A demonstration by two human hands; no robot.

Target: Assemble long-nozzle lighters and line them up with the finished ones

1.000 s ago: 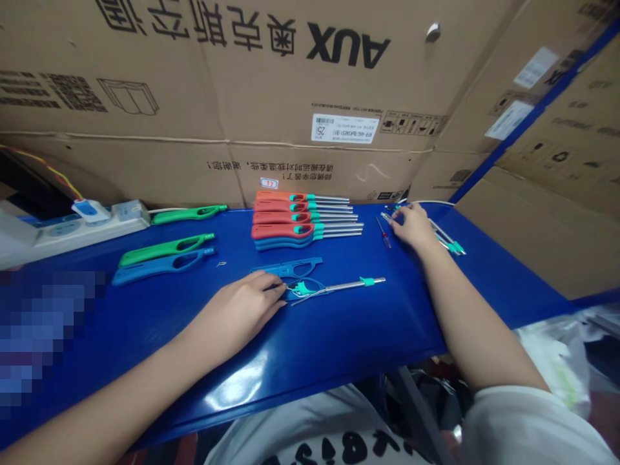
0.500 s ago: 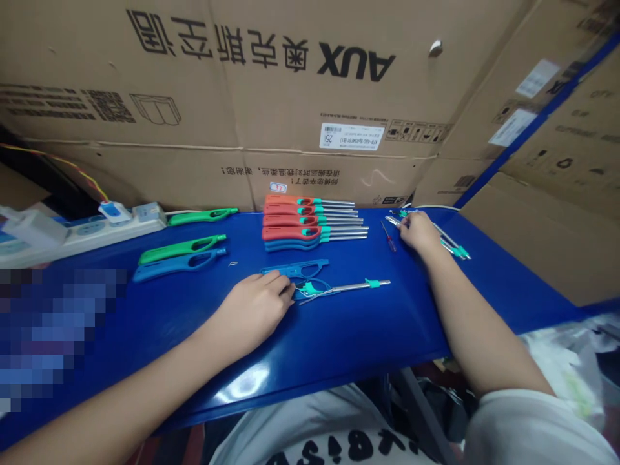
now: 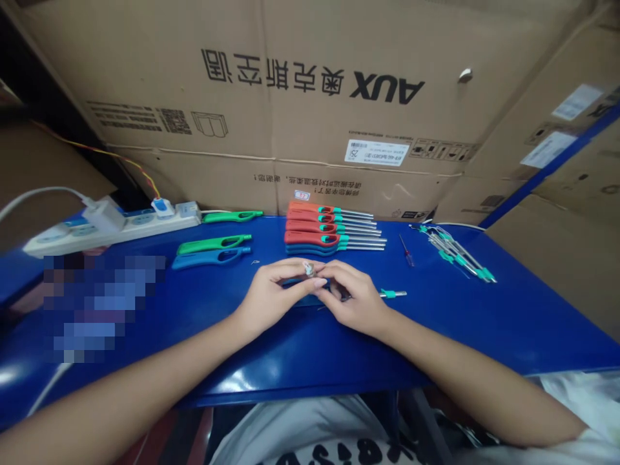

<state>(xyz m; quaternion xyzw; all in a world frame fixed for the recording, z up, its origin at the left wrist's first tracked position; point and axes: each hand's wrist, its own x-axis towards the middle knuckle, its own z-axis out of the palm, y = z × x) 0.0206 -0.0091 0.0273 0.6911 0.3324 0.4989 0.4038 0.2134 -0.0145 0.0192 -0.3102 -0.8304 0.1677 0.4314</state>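
My left hand [image 3: 274,290] and my right hand [image 3: 356,296] meet over the middle of the table. A small silvery part [image 3: 309,270] with a whitish bit shows between the left thumb and forefinger; the right fingertips close in against it, hiding much of it. Beneath both hands lies a blue lighter handle shell [image 3: 301,301], mostly covered. A metal lighter tube with a teal piece [image 3: 390,294] sticks out past the right hand. Just beyond the hands, finished-looking long-nosed lighters [image 3: 312,239] in orange, red and blue are stacked.
Several loose metal tubes with teal pieces [image 3: 460,255] lie at the right, near a small screwdriver [image 3: 407,252]. Green handle shells [image 3: 213,244] and a blue shell [image 3: 210,258] rest left, by a power strip [image 3: 130,226]. Cardboard [image 3: 310,129] walls the table's back.
My right hand has come back from the loose tubes on the right to meet my left hand, which has risen off the blue shell. The view has shifted.
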